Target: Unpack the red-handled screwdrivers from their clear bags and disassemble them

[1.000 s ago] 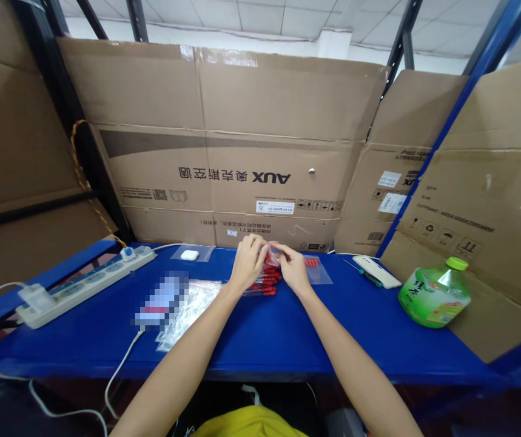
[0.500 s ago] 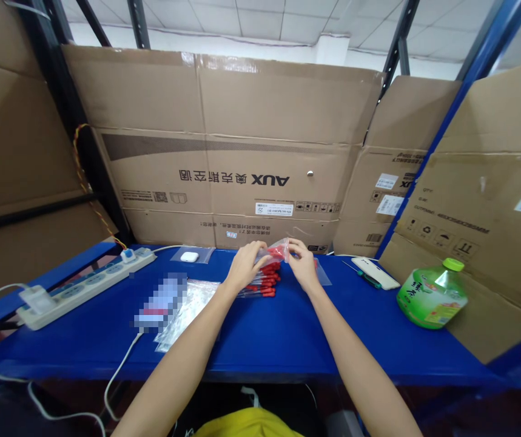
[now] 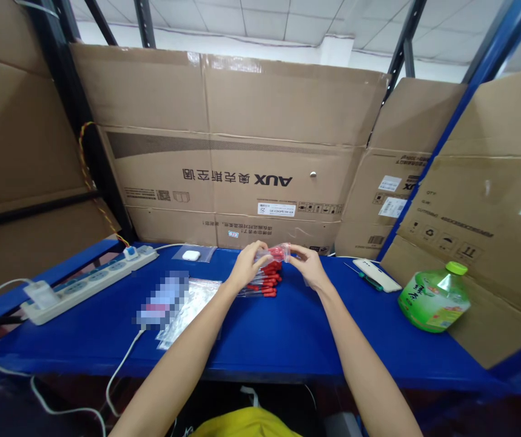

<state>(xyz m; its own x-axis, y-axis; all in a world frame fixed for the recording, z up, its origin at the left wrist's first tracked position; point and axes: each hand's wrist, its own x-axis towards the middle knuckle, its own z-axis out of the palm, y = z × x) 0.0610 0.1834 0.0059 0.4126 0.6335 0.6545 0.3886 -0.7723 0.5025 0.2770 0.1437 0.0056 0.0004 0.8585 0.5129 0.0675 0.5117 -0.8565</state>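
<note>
My left hand [image 3: 245, 266] is closed around a small clear plastic bag [image 3: 279, 251] with something red inside. At the bag's right end, the fingers of my right hand [image 3: 309, 266] pinch its edge. Just under the bag lies a pile of slim items with red ends [image 3: 268, 283], their other parts clear or greyish. My left hand and the bag hide part of this pile. What exactly the red contents are I cannot make out.
Left of my arms lie flat clear bags [image 3: 186, 315] and a blurred-out phone [image 3: 162, 300] on a cable. A power strip [image 3: 91, 285] runs along the left. To the right are a green-handled screwdriver [image 3: 369, 281], a white device [image 3: 378, 274] and a green bottle [image 3: 435, 298]. Cardboard [image 3: 237, 103] walls the back.
My right hand has shifted slightly right and turned at the bag's end, and the bag now lies straighter. My left hand keeps its hold. The view has moved a little.
</note>
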